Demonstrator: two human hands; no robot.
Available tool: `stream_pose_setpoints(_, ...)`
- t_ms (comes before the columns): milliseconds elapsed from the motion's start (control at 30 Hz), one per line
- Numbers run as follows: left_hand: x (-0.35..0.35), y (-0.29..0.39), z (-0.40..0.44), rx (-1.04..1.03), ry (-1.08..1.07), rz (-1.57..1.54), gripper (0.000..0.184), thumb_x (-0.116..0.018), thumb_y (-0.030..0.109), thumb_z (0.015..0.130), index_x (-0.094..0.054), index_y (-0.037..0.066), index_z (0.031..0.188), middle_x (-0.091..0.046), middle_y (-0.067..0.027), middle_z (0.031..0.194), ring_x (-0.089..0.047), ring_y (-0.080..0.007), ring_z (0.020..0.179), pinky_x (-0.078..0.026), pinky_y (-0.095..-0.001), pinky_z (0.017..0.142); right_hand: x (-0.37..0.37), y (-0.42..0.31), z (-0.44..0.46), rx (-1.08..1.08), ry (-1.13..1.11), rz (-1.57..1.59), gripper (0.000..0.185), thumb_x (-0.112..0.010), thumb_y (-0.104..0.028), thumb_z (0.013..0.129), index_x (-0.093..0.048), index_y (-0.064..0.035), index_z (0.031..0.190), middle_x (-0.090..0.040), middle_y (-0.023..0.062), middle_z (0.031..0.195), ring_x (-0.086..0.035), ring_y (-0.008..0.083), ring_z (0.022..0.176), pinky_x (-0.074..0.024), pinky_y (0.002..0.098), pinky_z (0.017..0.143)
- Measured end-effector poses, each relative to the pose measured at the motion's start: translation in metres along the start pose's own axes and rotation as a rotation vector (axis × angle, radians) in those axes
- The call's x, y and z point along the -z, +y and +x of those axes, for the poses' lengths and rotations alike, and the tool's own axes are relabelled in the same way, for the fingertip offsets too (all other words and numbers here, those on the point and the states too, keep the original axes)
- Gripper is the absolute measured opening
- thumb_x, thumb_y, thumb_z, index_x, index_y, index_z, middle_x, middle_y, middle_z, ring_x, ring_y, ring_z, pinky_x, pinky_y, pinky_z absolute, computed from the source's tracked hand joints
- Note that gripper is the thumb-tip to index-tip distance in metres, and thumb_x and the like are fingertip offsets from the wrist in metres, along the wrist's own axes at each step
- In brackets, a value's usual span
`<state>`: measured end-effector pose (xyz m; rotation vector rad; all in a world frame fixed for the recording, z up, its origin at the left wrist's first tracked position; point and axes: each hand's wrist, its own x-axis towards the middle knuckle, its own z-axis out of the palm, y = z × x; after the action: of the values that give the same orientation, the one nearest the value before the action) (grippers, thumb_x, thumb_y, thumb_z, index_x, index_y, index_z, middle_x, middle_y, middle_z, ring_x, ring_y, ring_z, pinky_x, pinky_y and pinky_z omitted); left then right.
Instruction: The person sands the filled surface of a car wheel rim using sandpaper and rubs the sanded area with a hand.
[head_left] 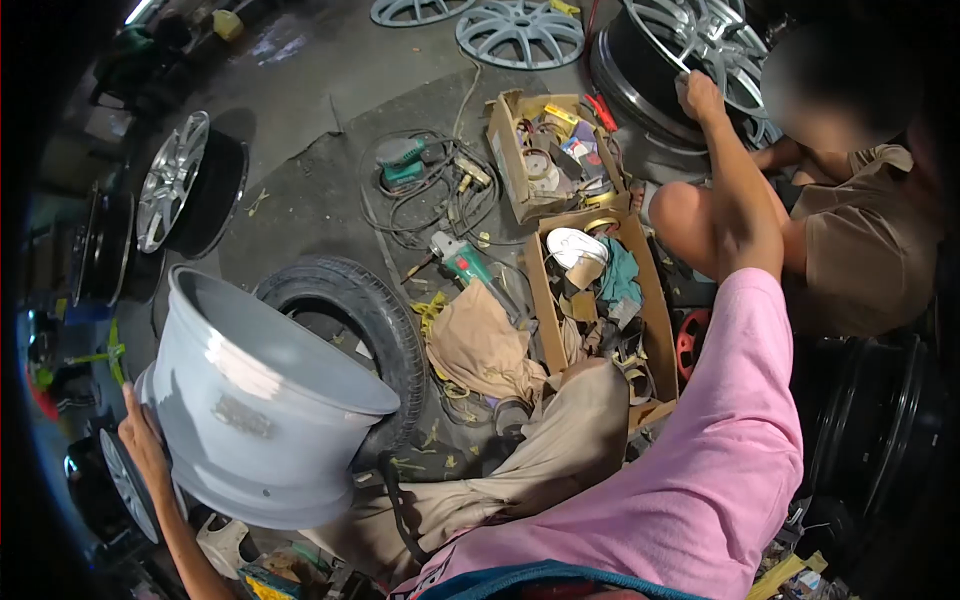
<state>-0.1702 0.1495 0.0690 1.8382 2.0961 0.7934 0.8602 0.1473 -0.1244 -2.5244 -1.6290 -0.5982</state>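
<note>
At the left, a grey primed wheel rim point(290, 410) stands tilted, its open barrel facing up, with a bare metal patch on its wall. My left hand point(148, 445) holds its left edge, fingers against the outer side. My right arm, in a pink sleeve, reaches to the upper right. There my right hand point(703, 98) is closed at the edge of a silver multi-spoke alloy wheel point(700, 40) with a dark barrel. Behind the grey rim, a tire point(395, 330) lies on the floor.
A person point(860, 230) crouches at the right beside the alloy wheel. Two cardboard boxes point(515, 180) of supplies, an angle grinder point(462, 260), a green sander point(402, 162) with coiled cord and a tan cloth point(485, 340) lie centrally. More wheels point(175, 185) stand left.
</note>
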Motion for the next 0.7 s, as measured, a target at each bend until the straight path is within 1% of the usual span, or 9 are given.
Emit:
stream_pose_setpoints(33, 0.001, 0.002, -0.002, 0.018, 0.017, 0.037, 0.070, -0.047, 0.053, 0.110, -0.031, 0.015, 0.053, -0.027, 0.0073, 0.051, -0.022, -0.0050, 0.048, -0.014, -0.0315, 0.048, -0.001, 0.008, 0.005, 0.123, 0.000, 0.003, 0.027, -0.062, -0.028, 0.097, -0.067, -0.0081, 0.115, -0.071, 0.0199, 0.102, -0.069, 0.0422, 0.099, -0.0549, 0.0522, 0.086)
stream_pose_setpoints(133, 0.000, 0.012, -0.005, -0.018, 0.029, 0.074, 0.068, -0.046, 0.051, 0.111, -0.030, 0.016, 0.054, -0.026, 0.0075, 0.052, -0.021, -0.0046, 0.048, -0.014, -0.0309, 0.048, 0.001, 0.011, 0.006, -0.006, 0.014, 0.007, 0.025, -0.063, -0.030, 0.097, -0.074, -0.0106, 0.106, -0.071, 0.0187, 0.110, -0.070, 0.0400, 0.104, -0.0569, 0.0515, 0.087)
stream_pose_setpoints(200, 0.003, -0.001, 0.000, 0.049, 0.037, 0.003, 0.067, -0.046, 0.050, 0.111, -0.030, 0.016, 0.055, -0.026, 0.0071, 0.052, -0.022, -0.0044, 0.048, -0.015, -0.0303, 0.048, -0.014, 0.019, 0.008, 0.117, 0.080, -0.037, 0.028, -0.063, -0.026, 0.098, -0.070, -0.0074, 0.117, -0.069, 0.0182, 0.108, -0.069, 0.0391, 0.103, -0.0552, 0.0503, 0.087)
stream_pose_setpoints(333, 0.002, -0.004, -0.001, 0.018, 0.066, -0.012, 0.066, -0.046, 0.047, 0.112, -0.030, 0.015, 0.056, -0.027, 0.0069, 0.053, -0.022, -0.0041, 0.049, -0.015, -0.0302, 0.048, -0.051, 0.021, 0.003, 0.338, -0.174, -0.352, 0.035, -0.060, -0.024, 0.099, -0.069, -0.0081, 0.129, -0.061, 0.0151, 0.141, -0.070, 0.0345, 0.106, -0.0561, 0.0463, 0.094)
stream_pose_setpoints(400, 0.006, -0.011, 0.004, 0.013, 0.050, -0.008, 0.068, -0.047, 0.048, 0.111, -0.031, 0.014, 0.055, -0.028, 0.0063, 0.052, -0.023, -0.0043, 0.048, -0.015, -0.0307, 0.048, -0.063, 0.000, -0.005, 0.153, -0.062, -0.361, 0.030, -0.051, -0.022, 0.102, -0.071, -0.0110, 0.121, -0.054, 0.0121, 0.152, -0.073, 0.0302, 0.107, -0.0601, 0.0465, 0.086)
stream_pose_setpoints(433, 0.006, -0.016, 0.006, 0.013, 0.081, 0.037, 0.069, -0.047, 0.049, 0.111, -0.031, 0.013, 0.054, -0.028, 0.0061, 0.052, -0.023, -0.0046, 0.048, -0.016, -0.0309, 0.048, -0.038, -0.023, -0.012, 0.165, -0.110, -0.458, 0.030, -0.049, -0.020, 0.102, -0.071, -0.0095, 0.120, -0.043, 0.0145, 0.161, -0.073, 0.0345, 0.107, -0.0607, 0.0469, 0.084)
stream_pose_setpoints(533, 0.007, -0.018, 0.004, 0.018, 0.078, 0.068, 0.066, -0.049, 0.049, 0.110, -0.031, 0.016, 0.056, -0.027, 0.0068, 0.053, -0.022, -0.0045, 0.049, -0.015, -0.0308, 0.048, -0.047, -0.031, -0.011, 0.030, -0.170, -0.246, 0.030, -0.049, -0.020, 0.101, -0.071, -0.0096, 0.119, -0.038, 0.0196, 0.163, -0.073, 0.0379, 0.106, -0.0609, 0.0472, 0.083)
stream_pose_setpoints(667, 0.002, 0.003, -0.003, 0.057, 0.044, 0.069, 0.065, -0.050, 0.051, 0.109, -0.031, 0.018, 0.057, -0.027, 0.0075, 0.055, -0.021, -0.0041, 0.050, -0.015, -0.0308, 0.048, -0.028, -0.013, -0.020, -0.005, -0.159, -0.314, 0.031, -0.047, -0.022, 0.103, -0.071, -0.0089, 0.118, -0.035, 0.0211, 0.165, -0.073, 0.0379, 0.106, -0.0607, 0.0471, 0.085)
stream_pose_setpoints(700, 0.000, 0.003, 0.000, 0.048, 0.039, 0.063, 0.065, -0.050, 0.051, 0.109, -0.031, 0.018, 0.057, -0.027, 0.0075, 0.055, -0.021, -0.0041, 0.050, -0.015, -0.0308, 0.048, -0.020, 0.001, -0.026, 0.125, -0.153, -0.247, 0.031, -0.047, -0.022, 0.103, -0.071, -0.0088, 0.117, -0.034, 0.0218, 0.165, -0.073, 0.0386, 0.107, -0.0606, 0.0470, 0.087)
